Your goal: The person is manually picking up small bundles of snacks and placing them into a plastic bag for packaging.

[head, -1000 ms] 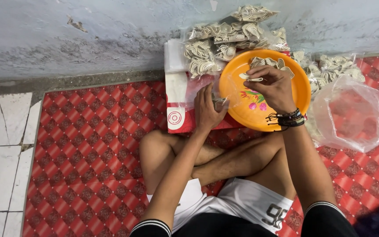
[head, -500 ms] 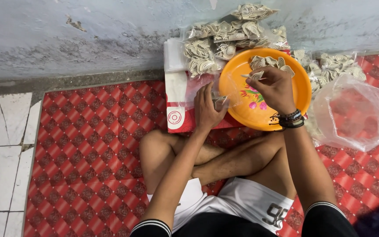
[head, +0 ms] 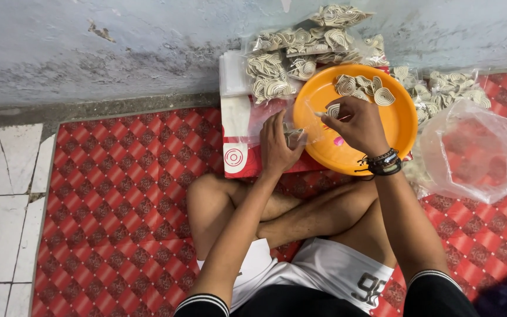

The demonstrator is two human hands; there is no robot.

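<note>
spiral cracker pinched in right hand grip over orange plate | left hand grip closed on clear bag

A rough, pale grey-blue wall runs across the far side, its paint chipped and stained dark near the bottom. A grey concrete ledge lies along its foot. A red mat with a diamond pattern covers the floor, and worn white tiles show on the left.
</note>
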